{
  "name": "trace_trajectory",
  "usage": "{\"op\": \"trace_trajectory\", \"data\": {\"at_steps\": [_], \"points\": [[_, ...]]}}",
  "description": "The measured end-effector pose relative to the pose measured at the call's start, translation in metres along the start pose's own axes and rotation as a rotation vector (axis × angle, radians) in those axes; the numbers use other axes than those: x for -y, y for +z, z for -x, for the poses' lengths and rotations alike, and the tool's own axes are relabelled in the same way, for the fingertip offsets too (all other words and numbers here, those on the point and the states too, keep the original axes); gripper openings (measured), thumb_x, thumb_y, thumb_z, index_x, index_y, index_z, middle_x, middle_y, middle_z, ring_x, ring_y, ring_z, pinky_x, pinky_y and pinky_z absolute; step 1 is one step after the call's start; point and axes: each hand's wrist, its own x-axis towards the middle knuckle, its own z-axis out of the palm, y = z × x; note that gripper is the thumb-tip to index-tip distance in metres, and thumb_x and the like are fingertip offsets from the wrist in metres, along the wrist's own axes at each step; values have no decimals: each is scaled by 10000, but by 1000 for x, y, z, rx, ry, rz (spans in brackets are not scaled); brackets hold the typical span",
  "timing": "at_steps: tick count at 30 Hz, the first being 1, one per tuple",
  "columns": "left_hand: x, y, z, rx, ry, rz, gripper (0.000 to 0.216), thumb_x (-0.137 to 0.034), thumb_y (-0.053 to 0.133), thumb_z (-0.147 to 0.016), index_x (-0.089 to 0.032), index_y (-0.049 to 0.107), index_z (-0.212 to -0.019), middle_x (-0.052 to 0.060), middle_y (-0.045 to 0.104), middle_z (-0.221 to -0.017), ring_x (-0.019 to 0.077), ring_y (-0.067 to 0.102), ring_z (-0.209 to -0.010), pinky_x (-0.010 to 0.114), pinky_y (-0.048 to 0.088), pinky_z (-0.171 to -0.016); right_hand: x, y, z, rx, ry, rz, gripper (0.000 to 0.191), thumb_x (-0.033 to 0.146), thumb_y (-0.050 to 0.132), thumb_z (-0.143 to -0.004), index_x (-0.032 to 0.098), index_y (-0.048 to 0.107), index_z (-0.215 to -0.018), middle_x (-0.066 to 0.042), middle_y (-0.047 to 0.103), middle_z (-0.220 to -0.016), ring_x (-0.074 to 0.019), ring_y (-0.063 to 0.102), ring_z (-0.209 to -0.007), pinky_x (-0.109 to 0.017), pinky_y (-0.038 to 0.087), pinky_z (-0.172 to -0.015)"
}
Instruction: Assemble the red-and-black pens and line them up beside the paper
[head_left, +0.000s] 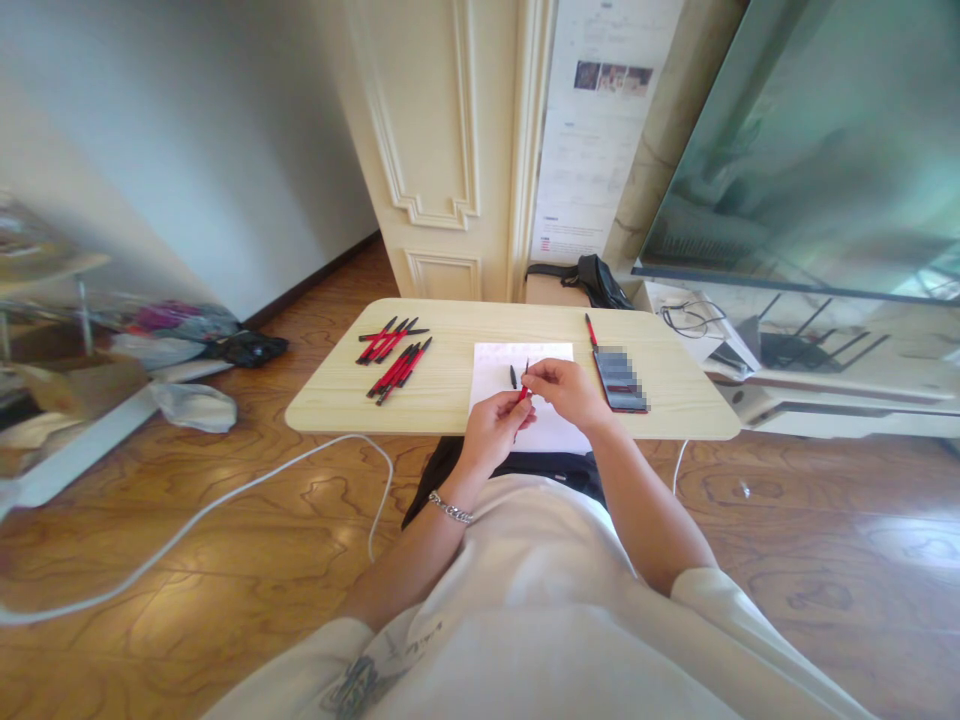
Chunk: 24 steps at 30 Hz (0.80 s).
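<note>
Both hands, left hand (pixel 491 425) and right hand (pixel 566 390), pinch closed on one red pen (pixel 523 388) over the white paper (pixel 525 385) mid-table, so I'd reckon keep it steady over the sheet, near that small black cap (pixel 513 377).

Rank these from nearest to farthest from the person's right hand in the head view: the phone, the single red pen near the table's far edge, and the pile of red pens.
From the right hand:
1. The phone, lying just to its right.
2. The single red pen, beyond the hand near the table's far edge.
3. The pile of red pens, well off to the left side of the table.
</note>
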Motion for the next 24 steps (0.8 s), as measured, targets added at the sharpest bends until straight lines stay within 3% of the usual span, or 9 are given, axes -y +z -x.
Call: {"op": "trace_trajectory", "data": {"at_steps": [4,8,11,16,21,24], "points": [[-2,-1,0,-27,-17,47,407,-485,705,-745,-139,684,-958,85,710,-802,186,685,-727,304,547,-682,-15,-13,-19,113,44,6,280,331,649,-762,153,688,-975,-44,699,-840,-146,603,-722,-255,464,-650],[-4,-1,-1,-55,-31,55,432,-503,702,-740,-129,676,-956,90,709,-797,197,691,-724,323,553,-690,-36,-15,-46,-19,152,398,200,230,605,-788,159,719,-936,-65,721,-907,-167,637,-835,-269,463,-778],[-4,-1,-1,-62,-34,57,432,-503,699,-745,-125,670,-953,96,709,-802,199,693,-731,333,557,-703,-44,-7,-59,8,250,668,194,289,603,-806,174,733,-893,-91,723,-951,-203,644,-912,-280,445,-819],[-4,-2,-1,-57,-44,54,433,-502,702,-743,-129,664,-961,95,707,-808,196,694,-732,331,555,-711,-43,6,-65,45,341,892,295,332,555,-839,130,706,-992,-180,685,-1064,-255,629,-999,-308,433,-842],[-5,-2,0,-56,-33,46,426,-495,691,-759,-128,662,-974,97,705,-815,200,693,-740,333,557,-714,-43,5,-63,21,325,880,257,293,535,-847,118,695,-945,-191,687,-1032,-261,624,-987,-318,433,-825],[-5,-2,0,-46,-19,41,420,-489,679,-774,-123,662,-979,100,706,-816,198,690,-745,330,562,-711,-40,-1,-57,-41,261,569,228,274,511,-849,137,693,-838,-113,701,-854,-195,629,-823,-280,442,-732]]}}
